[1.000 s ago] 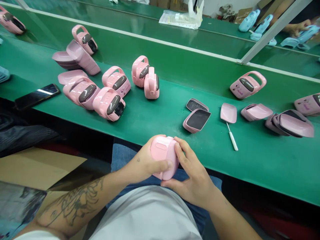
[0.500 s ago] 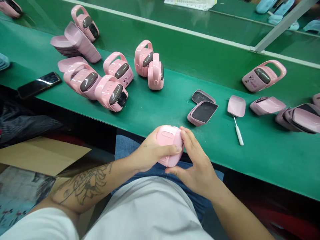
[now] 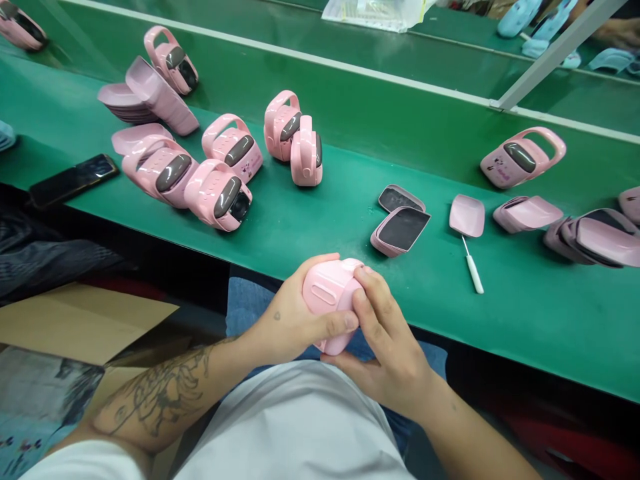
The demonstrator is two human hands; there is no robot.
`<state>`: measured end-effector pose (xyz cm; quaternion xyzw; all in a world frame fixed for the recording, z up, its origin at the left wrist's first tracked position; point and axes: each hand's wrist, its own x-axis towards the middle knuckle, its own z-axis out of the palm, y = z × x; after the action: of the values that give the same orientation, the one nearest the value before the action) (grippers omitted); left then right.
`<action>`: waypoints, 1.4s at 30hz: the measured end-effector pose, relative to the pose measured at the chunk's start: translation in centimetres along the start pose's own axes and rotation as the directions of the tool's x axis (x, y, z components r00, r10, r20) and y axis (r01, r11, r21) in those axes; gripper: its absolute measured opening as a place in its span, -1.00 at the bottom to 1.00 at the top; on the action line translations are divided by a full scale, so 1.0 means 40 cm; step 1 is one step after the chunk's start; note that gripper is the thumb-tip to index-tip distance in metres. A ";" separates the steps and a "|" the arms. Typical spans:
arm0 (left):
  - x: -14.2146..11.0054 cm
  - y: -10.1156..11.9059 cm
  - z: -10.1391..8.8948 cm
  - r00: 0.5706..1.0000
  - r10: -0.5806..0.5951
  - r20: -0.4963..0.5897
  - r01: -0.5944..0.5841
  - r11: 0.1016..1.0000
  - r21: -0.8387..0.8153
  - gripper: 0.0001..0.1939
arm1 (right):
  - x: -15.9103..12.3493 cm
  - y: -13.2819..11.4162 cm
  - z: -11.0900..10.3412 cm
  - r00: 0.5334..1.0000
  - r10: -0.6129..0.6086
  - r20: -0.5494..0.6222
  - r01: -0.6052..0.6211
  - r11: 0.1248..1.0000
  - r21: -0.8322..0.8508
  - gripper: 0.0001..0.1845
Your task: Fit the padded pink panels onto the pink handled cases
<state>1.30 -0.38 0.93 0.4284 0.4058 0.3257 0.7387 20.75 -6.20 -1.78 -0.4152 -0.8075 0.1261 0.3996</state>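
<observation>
Phone (image 3: pixel 74 180) lies aslant on the green table (image 3: pixel 300 227) at far left, with a pink handled unit (image 3: pixel 218 195) to its right, front-most in its cluster. My left hand (image 3: pixel 293 317) comes next, curled round the left side of a rounded pink casing (image 3: pixel 325 293), its thumb laid across the face turned up to me. The casing sits between my two hands, over my lap and just short of the table's near edge; its long axis runs away from my belly, the far end leaning slightly right. My right hand (image 3: pixel 395 347) meets the other side, fingertips pressing the far right edge and thumb tucked at the near end, so both hands touch it, the left covering more. The fingers of my left hand are lost behind the casing, and I can't make out its underside or whatever my right fingers cover. Further right, beyond my grip, stand dark-faced shells (image 3: pixel 400 230), then a white-handled screwdriver (image 3: pixel 473 268), its tip close by a pale tray (image 3: pixel 467 215); at the right border another pink unit (image 3: pixel 632 203) is cut off by the frame
</observation>
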 end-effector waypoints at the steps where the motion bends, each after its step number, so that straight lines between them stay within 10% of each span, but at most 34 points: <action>1: 0.000 -0.004 -0.001 1.000 0.006 0.001 -0.006 1.000 -0.003 -0.06 | 0.000 0.001 0.002 1.000 -0.005 -0.007 0.005 1.000 -0.003 0.21; 6: 0.042 -0.025 -0.026 0.999 0.046 0.018 -0.044 0.996 -0.083 -0.05 | -0.010 0.032 0.030 0.999 0.034 -0.019 -0.033 0.999 0.035 0.27; 9: 0.082 -0.029 -0.030 0.983 0.166 -0.079 -0.180 0.960 -0.215 -0.15 | -0.010 0.037 0.060 0.914 0.375 -0.155 -0.336 0.914 0.229 0.22; 13: 0.107 -0.043 -0.009 0.948 0.259 -0.187 -0.308 0.893 -0.327 -0.24 | 0.029 0.003 0.099 0.598 0.789 0.140 -0.573 0.299 0.763 -0.14; 16: 0.097 -0.060 -0.005 0.921 0.348 -0.177 -0.385 0.885 -0.262 -0.15 | 0.073 -0.019 0.115 0.616 0.684 0.391 -0.457 -0.094 0.884 -0.08; 18: 0.082 -0.060 -0.017 0.905 0.411 -0.108 -0.424 0.891 -0.164 -0.06 | 0.087 -0.019 0.118 0.608 0.696 0.382 -0.363 -0.185 0.913 -0.14; 27: 0.028 0.013 -0.054 0.960 0.278 -0.040 -0.274 0.958 0.081 -0.24 | 0.022 0.008 0.103 0.602 0.790 0.116 -0.262 0.059 0.963 -0.35; 36: 0.024 0.005 -0.046 0.955 0.294 -0.041 -0.296 0.953 -0.059 -0.36 | 0.044 -0.012 0.044 0.677 0.712 0.188 -0.318 0.053 0.947 -0.33; 42: 0.009 0.004 -0.035 0.939 0.344 0.006 -0.344 0.937 0.063 -0.39 | 0.044 -0.020 0.035 0.633 0.757 0.161 -0.305 0.053 0.951 -0.31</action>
<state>0.22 0.51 0.53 0.5150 0.3366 0.4380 0.6555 18.67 -5.17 -1.31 -0.3925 -0.2550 0.6212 0.6285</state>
